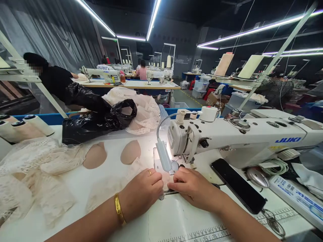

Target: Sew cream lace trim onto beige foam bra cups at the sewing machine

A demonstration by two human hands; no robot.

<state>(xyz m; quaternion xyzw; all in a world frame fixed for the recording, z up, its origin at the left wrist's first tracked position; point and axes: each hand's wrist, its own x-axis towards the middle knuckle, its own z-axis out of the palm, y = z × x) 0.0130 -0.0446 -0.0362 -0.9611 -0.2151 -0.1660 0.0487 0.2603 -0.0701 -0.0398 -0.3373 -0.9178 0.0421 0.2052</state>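
A pale piece of sheer lace fabric (165, 178) lies at the needle plate of a white sewing machine (202, 134), under a small lit lamp (163, 156) on a bendy neck. My left hand (147, 186) is closed on its left side, with the fingertips pinched together. From the right, my right hand (191, 186) grips the same fabric with bent fingers, close to the presser foot. The fingertips partly hide the cloth. Two beige bra cups (95, 155) lie to the left of the machine, and lace cloth (45, 168) is heaped further left.
A black plastic bag (96, 122) and more lace (141, 107) sit behind the cups. Thread cones (37, 125) stand at the left. On the right lie a phone (238, 186), keys (274, 222) and a long box (297, 198). A co-worker (54, 80) works beyond.
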